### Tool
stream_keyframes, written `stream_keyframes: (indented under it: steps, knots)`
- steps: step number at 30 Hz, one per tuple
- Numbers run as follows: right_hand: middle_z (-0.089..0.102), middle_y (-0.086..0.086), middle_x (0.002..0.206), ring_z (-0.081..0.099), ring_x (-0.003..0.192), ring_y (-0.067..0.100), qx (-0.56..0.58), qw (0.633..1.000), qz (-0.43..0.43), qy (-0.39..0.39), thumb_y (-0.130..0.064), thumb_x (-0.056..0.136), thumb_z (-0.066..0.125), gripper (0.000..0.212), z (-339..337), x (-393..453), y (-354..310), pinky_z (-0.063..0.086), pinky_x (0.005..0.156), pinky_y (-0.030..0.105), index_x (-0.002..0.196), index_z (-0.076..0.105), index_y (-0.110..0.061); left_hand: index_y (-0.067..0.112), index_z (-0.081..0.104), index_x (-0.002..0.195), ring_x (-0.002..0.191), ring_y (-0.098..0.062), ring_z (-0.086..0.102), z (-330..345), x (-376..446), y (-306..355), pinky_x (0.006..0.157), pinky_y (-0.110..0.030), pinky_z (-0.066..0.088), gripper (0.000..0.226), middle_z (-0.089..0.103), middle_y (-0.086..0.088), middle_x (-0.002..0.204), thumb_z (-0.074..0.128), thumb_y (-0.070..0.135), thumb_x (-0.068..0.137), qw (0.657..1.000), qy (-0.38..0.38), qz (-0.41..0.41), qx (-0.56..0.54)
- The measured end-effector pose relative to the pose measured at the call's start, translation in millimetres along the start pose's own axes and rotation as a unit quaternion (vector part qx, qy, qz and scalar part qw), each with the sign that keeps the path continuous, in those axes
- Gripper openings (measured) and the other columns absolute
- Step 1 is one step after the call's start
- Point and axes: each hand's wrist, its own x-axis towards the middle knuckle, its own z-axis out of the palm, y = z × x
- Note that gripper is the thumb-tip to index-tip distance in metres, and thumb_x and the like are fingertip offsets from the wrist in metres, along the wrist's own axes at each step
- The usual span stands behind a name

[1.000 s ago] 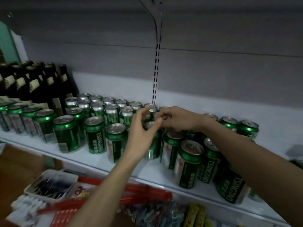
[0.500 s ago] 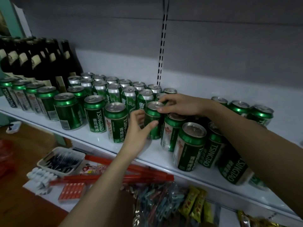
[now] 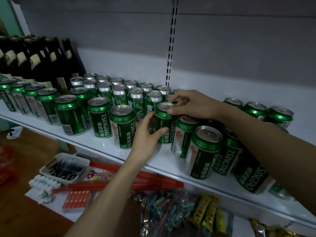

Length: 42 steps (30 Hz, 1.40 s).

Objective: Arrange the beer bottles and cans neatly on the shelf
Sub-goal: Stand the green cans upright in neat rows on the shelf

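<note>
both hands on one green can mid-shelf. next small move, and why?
Probably slide the held can left, against the front-row can. The left hand wraps its side and the right hand pinches its rim; a bare patch of shelf separates the two, while cans on the right crowd unevenly.

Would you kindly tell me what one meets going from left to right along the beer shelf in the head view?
Dark beer bottles → neat rows of green cans → left hand → held can → right hand → loose cans at far right.
</note>
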Motion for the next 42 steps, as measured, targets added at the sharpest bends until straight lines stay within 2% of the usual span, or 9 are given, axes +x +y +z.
stream_keyframes:
  steps: [3, 7, 11, 16, 23, 30, 34, 39, 42]
  knots:
    - [0.072, -0.004, 0.096, 0.070, 0.085, 0.006, 0.032, 0.998, -0.029, 0.051, -0.037, 0.083, 0.077, 0.034, -5, -3, -13, 0.053, 0.062, 0.014, 0.109, 0.067, -0.018, 0.032, 0.043, 0.144, 0.128, -0.001, 0.047, 0, -1, 17, 0.108, -0.024, 0.041, 0.059, 0.051, 0.011, 0.141, 0.068, 0.021, 0.092, 0.999, 0.022, 0.026, -0.013]
    - [0.072, 0.004, 0.100, 0.072, 0.086, 0.014, 0.122, 0.988, -0.032, 0.088, -0.039, 0.087, 0.072, 0.036, -21, -6, -35, 0.062, 0.064, 0.038, 0.109, 0.056, -0.013, 0.031, 0.045, 0.141, 0.123, 0.003, 0.053, -6, 17, 52, 0.100, -0.023, 0.048, 0.052, 0.057, 0.012, 0.132, 0.064, 0.018, 0.095, 0.994, 0.021, 0.089, -0.062]
    - [0.076, -0.006, 0.087, 0.073, 0.080, 0.008, 0.154, 0.980, -0.037, 0.123, -0.035, 0.090, 0.069, 0.032, -44, -12, -55, 0.059, 0.059, 0.031, 0.111, 0.055, -0.016, 0.024, 0.045, 0.140, 0.115, -0.016, 0.063, -5, 38, 83, 0.095, -0.035, 0.054, 0.045, 0.065, -0.006, 0.121, 0.058, 0.013, 0.099, 0.990, -0.012, 0.117, -0.079]
    - [0.069, 0.003, 0.108, 0.073, 0.091, 0.016, 0.134, 0.980, -0.022, 0.147, -0.028, 0.091, 0.070, 0.038, -66, -22, -67, 0.063, 0.071, 0.037, 0.126, 0.060, -0.018, 0.027, 0.046, 0.133, 0.104, -0.018, 0.070, 1, 56, 105, 0.086, -0.034, 0.058, 0.034, 0.071, -0.006, 0.111, 0.052, 0.016, 0.102, 0.987, -0.059, 0.120, -0.094]
    - [0.071, 0.002, 0.101, 0.072, 0.088, 0.019, 0.140, 0.960, -0.002, 0.243, -0.023, 0.089, 0.073, 0.038, -87, -25, -69, 0.063, 0.072, 0.039, 0.125, 0.062, -0.013, 0.016, 0.045, 0.139, 0.110, -0.003, 0.061, 6, 98, 138, 0.094, -0.026, 0.053, 0.051, 0.060, 0.004, 0.125, 0.065, 0.029, 0.094, 0.973, -0.127, 0.174, 0.081]
    - [0.069, 0.006, 0.110, 0.071, 0.091, 0.019, 0.093, 0.955, 0.058, 0.277, -0.019, 0.084, 0.079, 0.042, -98, -13, -51, 0.063, 0.075, 0.045, 0.122, 0.062, -0.014, 0.021, 0.039, 0.150, 0.092, -0.006, 0.065, 28, 146, 159, 0.073, -0.012, 0.053, 0.078, 0.051, 0.005, 0.137, 0.079, 0.023, 0.083, 0.940, -0.210, 0.164, 0.213]
    - [0.067, 0.004, 0.107, 0.069, 0.087, 0.016, 0.090, 0.953, 0.104, 0.270, -0.016, 0.085, 0.078, 0.027, -90, -5, -27, 0.062, 0.069, 0.037, 0.107, 0.062, -0.020, 0.014, 0.043, 0.148, 0.111, -0.020, 0.060, 47, 158, 149, 0.092, -0.023, 0.044, 0.079, 0.049, -0.005, 0.145, 0.081, 0.025, 0.080, 0.889, -0.231, 0.187, 0.348]
    - [0.065, 0.008, 0.101, 0.066, 0.081, 0.019, 0.071, 0.957, 0.157, 0.235, -0.008, 0.085, 0.077, 0.039, -78, 8, -1, 0.059, 0.075, 0.040, 0.118, 0.057, -0.009, 0.008, 0.060, 0.123, 0.107, -0.026, 0.058, 65, 164, 129, 0.083, -0.027, 0.043, 0.054, 0.060, -0.007, 0.116, 0.084, 0.021, 0.076, 0.852, -0.252, 0.184, 0.422]
    - [0.056, 0.013, 0.085, 0.057, 0.079, 0.026, 0.031, 0.961, 0.183, 0.207, -0.003, 0.081, 0.078, 0.021, -73, 14, 9, 0.051, 0.073, 0.040, 0.097, 0.065, -0.001, 0.012, 0.060, 0.097, 0.090, -0.025, 0.059, 73, 167, 116, 0.072, -0.029, 0.044, 0.038, 0.062, -0.006, 0.099, 0.087, 0.022, 0.072, 0.827, -0.259, 0.178, 0.465]
